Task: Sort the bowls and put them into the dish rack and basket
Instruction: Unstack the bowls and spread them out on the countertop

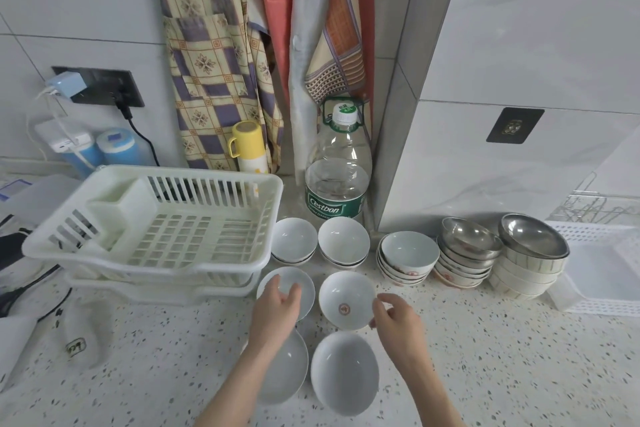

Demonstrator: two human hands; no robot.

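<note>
Your left hand [281, 302] lies open over the small white bowl [298, 282] beside the dish rack [152, 218]; your right hand [394, 317], fingers loose, touches the rim of the red-crested bowl [346, 298]. Pinch each rim firmly and lift straight up, since the glossy porcelain looks slippery.

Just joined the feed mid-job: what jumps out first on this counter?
Both hands reach over white bowls spread at the counter's centre: the left hand rests on a small bowl, the right hand touches the rim of a bowl with a red mark. An empty white dish rack sits to the left. Stacked steel bowls and a white basket stand to the right.
</note>
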